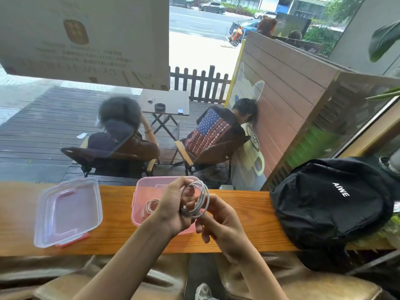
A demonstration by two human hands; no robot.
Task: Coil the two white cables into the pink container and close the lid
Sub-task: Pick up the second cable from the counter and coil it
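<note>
The pink container (144, 187) stands open on the wooden counter, partly behind my hands. One white cable (149, 207) lies coiled inside it at the left. A second white cable (202, 197) is wound into several loops just above the container. My left hand (173, 207) grips the bottom of that coil. My right hand (218, 219) pinches the same coil from the right with fingers through the loops. The clear lid (68, 211) with pink clips lies flat on the counter to the left, apart from the container.
A black backpack (333, 202) sits on the right end of the orange wooden counter (242, 213). Beyond the glass, two people sit in folding chairs on a deck. Brown stools stand below the counter's near edge.
</note>
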